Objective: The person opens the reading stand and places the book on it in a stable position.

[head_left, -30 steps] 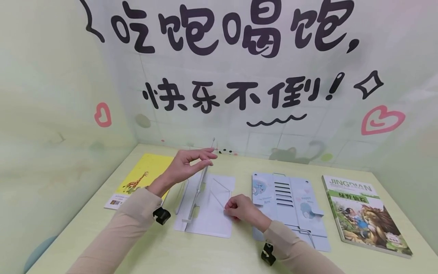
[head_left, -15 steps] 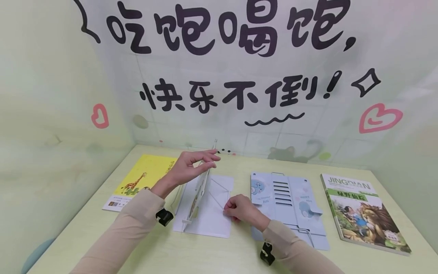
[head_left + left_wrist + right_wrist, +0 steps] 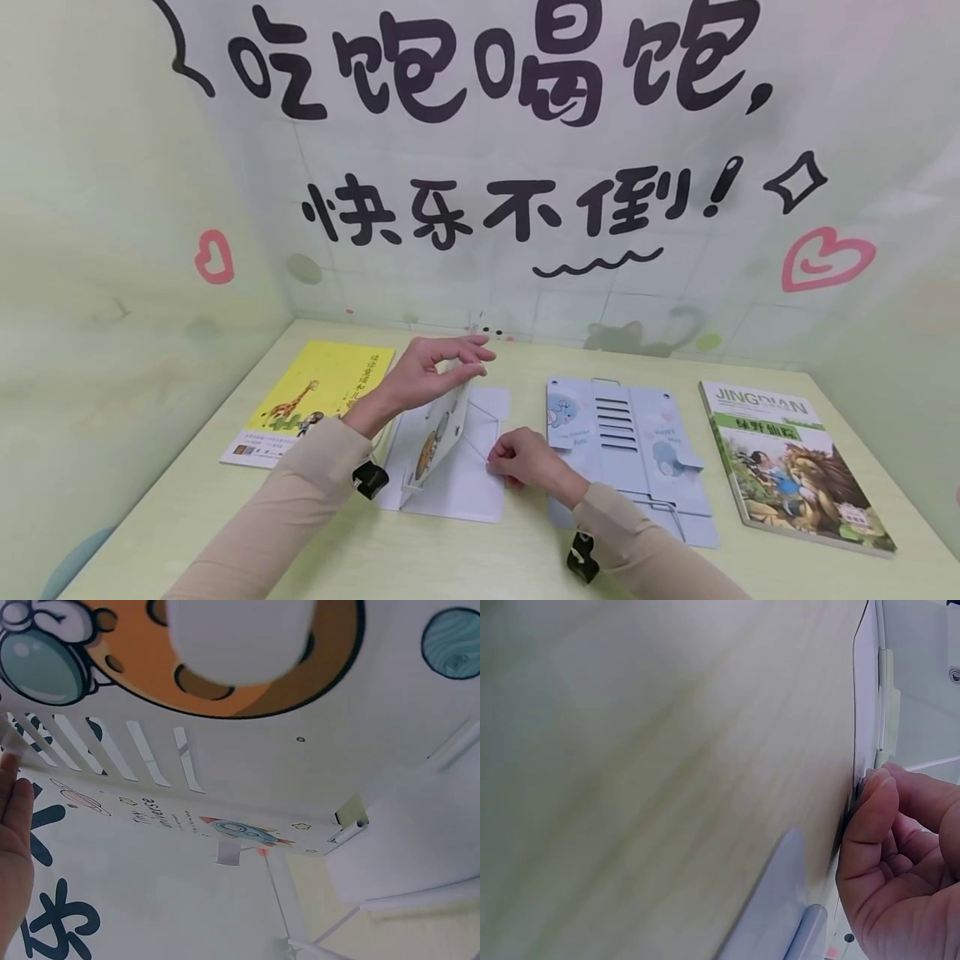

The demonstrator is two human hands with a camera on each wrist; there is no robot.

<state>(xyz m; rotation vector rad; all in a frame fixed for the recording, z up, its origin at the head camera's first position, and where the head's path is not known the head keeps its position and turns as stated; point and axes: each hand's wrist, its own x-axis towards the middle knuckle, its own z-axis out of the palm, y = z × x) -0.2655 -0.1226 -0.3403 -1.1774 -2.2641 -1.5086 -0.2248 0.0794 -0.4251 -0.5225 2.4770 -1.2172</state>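
A folding book stand (image 3: 450, 496) with white panels lies partly unfolded at the table's middle left. Its cartoon-printed panel (image 3: 442, 433), with slots and a round orange animal, tilts up from the base. The left hand (image 3: 431, 375) holds this panel near its upper part; in the left wrist view its fingers (image 3: 13, 806) reach the slotted bars. The right hand (image 3: 525, 457) pinches the stand at the right edge of the base, where a thin wire bracket (image 3: 480, 446) meets it. In the right wrist view, the right thumb and index finger (image 3: 885, 799) come together at that edge.
Right of the hands lies a pale blue elephant-printed book stand (image 3: 630, 450), flat, partly behind the right wrist. A thick picture-covered book (image 3: 798, 475) is at the far right. A yellow giraffe book (image 3: 322, 392) lies at the left. A printed backdrop (image 3: 450, 275) encloses the table.
The left hand has moved slightly right and down, and the stand's panel has tilted right, showing more of its printed face. The right hand stays at the base edge.
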